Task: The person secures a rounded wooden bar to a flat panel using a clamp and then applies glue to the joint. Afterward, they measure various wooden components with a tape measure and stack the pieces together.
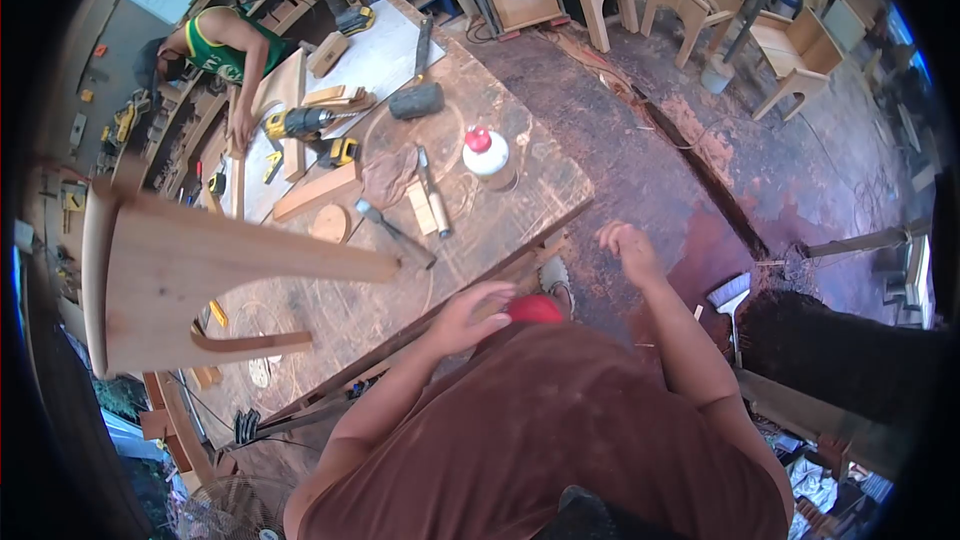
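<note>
One red object (535, 308) touches left hand (468, 316); right hand (627, 245) empty.

Soft, even daylight filled the scene, brightest on the pale board at the upper left of the frame and casting only faint shadows. The fisheye lens bent straight lines strongly toward the edges, and a black vignette ringed the corners. The centre stayed fairly sharp, while the margins were smeared and showed a thin blue fringe.

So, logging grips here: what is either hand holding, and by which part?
The left hand rests on the side of a red object; whether it grips it cannot be told. The right hand holds nothing.
</note>
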Motion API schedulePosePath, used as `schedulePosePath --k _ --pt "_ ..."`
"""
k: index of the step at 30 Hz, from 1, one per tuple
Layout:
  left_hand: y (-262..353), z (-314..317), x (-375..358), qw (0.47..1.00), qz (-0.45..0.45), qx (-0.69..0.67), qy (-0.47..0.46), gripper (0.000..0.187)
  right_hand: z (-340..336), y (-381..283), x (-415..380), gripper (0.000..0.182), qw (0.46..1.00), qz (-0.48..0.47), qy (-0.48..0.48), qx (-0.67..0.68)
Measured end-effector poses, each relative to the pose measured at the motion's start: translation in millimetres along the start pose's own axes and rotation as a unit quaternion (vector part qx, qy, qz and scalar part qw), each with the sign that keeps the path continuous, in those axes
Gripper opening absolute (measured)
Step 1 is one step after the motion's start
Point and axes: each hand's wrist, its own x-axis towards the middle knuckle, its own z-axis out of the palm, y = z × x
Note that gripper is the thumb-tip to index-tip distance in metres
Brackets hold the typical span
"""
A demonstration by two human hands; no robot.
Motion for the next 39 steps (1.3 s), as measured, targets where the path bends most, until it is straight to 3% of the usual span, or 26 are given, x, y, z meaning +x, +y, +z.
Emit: schedulePosePath --k 1,2,5,7,11,12,13,16,18,20,22,23,25,29,31,33,34,36,39 --pt "-4 6 29 1.0 0.018 -0.002 -0.008 0.049 -12 -2 14 0.05 0.996 -0.066 0.032 -0.044" --pt "-10 10 62 1.0 0.015 -0.005 -0.007 0.049 -25 3 31 0.05 0.997 -0.062 0.029 -0.044" --pt "-18 29 142 0.992 -0.047 -0.114 0.0 0.045 -63 23 55 0.045 0.995 0.045 0.091 0.008" --pt "-13 26 201 0.999 0.039 -0.023 0.01 0.044 -89 32 82 0.039 0.993 0.074 0.084 -0.022" --pt "-10 22 276 0.992 0.007 0.074 0.099 0.047 -116 51 148 0.036 0.973 0.201 0.037 -0.107" --pt "-17 21 289 0.992 -0.007 0.07 0.103 0.047 -120 71 167 0.035 0.969 0.203 -0.018 -0.143" --pt "-28 23 302 0.976 -0.015 0.142 0.167 0.048 -126 96 186 0.034 0.959 0.205 -0.075 -0.179" --pt "-58 42 324 0.889 -0.049 0.343 0.301 0.048 -121 180 232 0.031 0.945 0.235 -0.195 -0.118" --pt "-45 51 344 0.847 -0.121 0.435 0.281 0.043 -118 218 276 0.029 0.919 0.238 -0.281 -0.144" --pt "-43 52 344 0.843 -0.157 0.442 0.263 0.042 -109 225 293 0.028 0.879 0.277 -0.359 -0.15" --pt "-46 45 353 0.83 -0.18 0.458 0.264 0.041 -95 231 324 0.028 0.877 0.259 -0.369 -0.163" --pt "-46 45 355 0.827 -0.19 0.464 0.255 0.041 -80 264 329 0.028 0.871 0.258 -0.387 -0.16" --pt "-43 48 352 0.82 -0.21 0.474 0.242 0.042 -37 349 304 0.032 0.867 0.139 -0.443 -0.182" --pt "-31 44 360 0.812 -0.254 0.48 0.211 0.047 -13 290 327 0.034 0.838 0.076 -0.496 -0.216" --pt "-32 48 359 0.81 -0.26 0.477 0.22 0.049 4 283 340 0.033 0.81 0.223 -0.49 -0.235" --pt "-30 43 353 0.815 -0.249 0.474 0.221 0.053 28 367 313 0.033 0.825 0.055 -0.506 -0.246" --pt "-30 42 352 0.815 -0.246 0.474 0.224 0.055 26 376 311 0.031 0.849 0.044 -0.478 -0.221" --pt "-30 45 349 0.823 -0.249 0.457 0.227 0.057 3 317 335 0.027 0.849 0.063 -0.493 -0.178" --pt "-31 49 340 0.826 -0.243 0.447 0.245 0.058 -20 306 332 0.024 0.861 -0.007 -0.478 -0.174"
